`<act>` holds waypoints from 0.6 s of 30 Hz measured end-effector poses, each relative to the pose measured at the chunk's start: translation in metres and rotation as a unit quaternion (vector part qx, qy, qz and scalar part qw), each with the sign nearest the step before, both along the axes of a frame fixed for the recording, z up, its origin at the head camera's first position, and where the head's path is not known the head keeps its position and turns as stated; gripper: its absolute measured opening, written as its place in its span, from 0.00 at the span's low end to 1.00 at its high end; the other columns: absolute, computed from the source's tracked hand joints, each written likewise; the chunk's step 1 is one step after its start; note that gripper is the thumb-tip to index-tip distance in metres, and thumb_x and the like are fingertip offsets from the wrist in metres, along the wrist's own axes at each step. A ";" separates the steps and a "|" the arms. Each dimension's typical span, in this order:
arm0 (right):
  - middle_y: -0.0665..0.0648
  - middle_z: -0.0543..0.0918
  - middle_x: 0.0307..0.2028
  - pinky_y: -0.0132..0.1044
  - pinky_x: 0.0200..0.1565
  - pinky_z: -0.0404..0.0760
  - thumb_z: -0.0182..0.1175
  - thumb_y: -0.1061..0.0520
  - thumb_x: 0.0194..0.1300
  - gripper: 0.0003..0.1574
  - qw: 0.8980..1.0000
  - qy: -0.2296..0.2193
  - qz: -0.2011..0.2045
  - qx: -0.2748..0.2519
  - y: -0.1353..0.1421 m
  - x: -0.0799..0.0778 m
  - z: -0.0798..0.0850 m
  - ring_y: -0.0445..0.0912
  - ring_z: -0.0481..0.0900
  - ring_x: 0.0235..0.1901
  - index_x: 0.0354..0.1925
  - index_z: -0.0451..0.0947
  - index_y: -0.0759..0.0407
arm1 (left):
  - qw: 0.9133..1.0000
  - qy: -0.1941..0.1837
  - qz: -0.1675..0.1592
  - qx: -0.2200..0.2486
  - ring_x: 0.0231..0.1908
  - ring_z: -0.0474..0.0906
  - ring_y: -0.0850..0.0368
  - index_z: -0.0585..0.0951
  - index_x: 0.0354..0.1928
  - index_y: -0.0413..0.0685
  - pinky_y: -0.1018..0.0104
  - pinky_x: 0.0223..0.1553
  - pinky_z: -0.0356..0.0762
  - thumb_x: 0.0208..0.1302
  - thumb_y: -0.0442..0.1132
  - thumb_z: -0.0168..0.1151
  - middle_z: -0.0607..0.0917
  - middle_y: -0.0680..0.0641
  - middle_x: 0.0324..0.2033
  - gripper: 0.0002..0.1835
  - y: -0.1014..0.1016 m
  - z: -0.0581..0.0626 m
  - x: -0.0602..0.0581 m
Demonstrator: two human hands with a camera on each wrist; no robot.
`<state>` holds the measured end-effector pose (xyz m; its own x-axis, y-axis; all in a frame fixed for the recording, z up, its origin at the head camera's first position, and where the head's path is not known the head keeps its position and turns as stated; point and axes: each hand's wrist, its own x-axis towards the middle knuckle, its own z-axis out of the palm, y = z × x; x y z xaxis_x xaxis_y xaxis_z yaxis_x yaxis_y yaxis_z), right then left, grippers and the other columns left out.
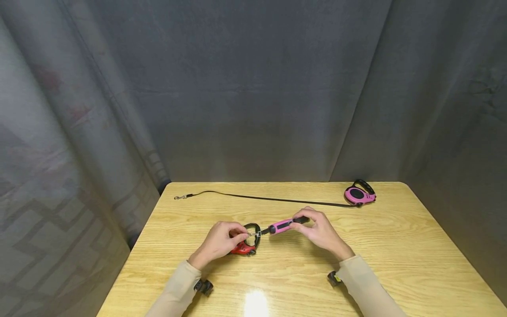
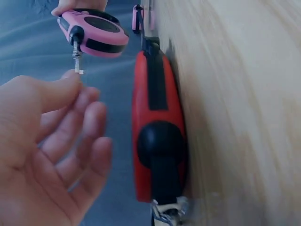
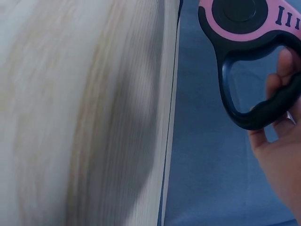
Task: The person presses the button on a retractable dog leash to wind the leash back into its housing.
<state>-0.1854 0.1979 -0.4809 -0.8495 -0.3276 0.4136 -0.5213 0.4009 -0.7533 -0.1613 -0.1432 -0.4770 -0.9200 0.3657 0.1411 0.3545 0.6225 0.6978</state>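
Note:
My right hand (image 1: pixel 320 230) grips the black handle (image 3: pixel 261 116) of a pink retractable dog leash (image 1: pixel 282 226), held edge-on above the table. Thumb and forefinger of my left hand (image 1: pixel 221 241) pinch the small metal clip (image 2: pixel 78 63) at the leash's front end; the other left fingers curl loosely. The clip sits close to the pink casing, with little cord out. Below and beside the left hand, a red retractable leash (image 1: pixel 243 249) with a black handle rests on the table, partly hidden by that hand in the head view. Its own metal clip (image 2: pixel 170 210) shows in the left wrist view.
At the back right of the wooden table (image 1: pixel 396 255) lies another pink retractable leash (image 1: pixel 369 198). Its black cord (image 1: pixel 257 197) stretches left along the back edge to a metal clip (image 1: pixel 180 197). Grey curtains (image 1: pixel 253 97) hang behind and at both sides.

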 end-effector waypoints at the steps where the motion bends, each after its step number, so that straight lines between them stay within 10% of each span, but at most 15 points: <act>1: 0.43 0.88 0.40 0.37 0.50 0.81 0.79 0.56 0.62 0.10 1.000 0.010 -0.001 0.002 0.000 0.001 0.000 0.37 0.82 0.42 0.41 0.89 0.45 | 1.000 -0.006 -0.006 -0.007 0.30 0.82 0.72 0.92 0.45 0.61 0.70 0.35 0.77 0.73 0.48 0.70 0.91 0.62 0.33 0.06 0.001 0.001 0.001; 10: 0.43 0.86 0.37 0.36 0.49 0.78 0.81 0.60 0.56 0.15 0.992 0.124 0.012 0.014 0.003 0.011 0.000 0.39 0.80 0.41 0.39 0.88 0.46 | 0.998 -0.053 -0.008 0.043 0.38 0.84 0.60 0.84 0.64 0.44 0.69 0.39 0.81 0.75 0.52 0.68 0.90 0.47 0.48 0.25 0.034 0.008 0.015; 18: 0.44 0.88 0.40 0.35 0.56 0.73 0.80 0.63 0.53 0.21 0.983 0.175 0.045 0.005 0.002 0.021 0.001 0.42 0.80 0.45 0.43 0.87 0.47 | 0.975 -0.164 -0.032 0.146 0.61 0.85 0.42 0.74 0.74 0.36 0.56 0.55 0.86 0.76 0.55 0.64 0.85 0.38 0.64 0.36 0.070 0.005 0.011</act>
<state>-0.1641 0.1996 -0.4800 -0.6222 -0.4009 0.6724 -0.7824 0.3470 -0.5171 -0.1503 -0.0729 -0.4724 -0.9098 0.4120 -0.0503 0.1139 0.3644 0.9243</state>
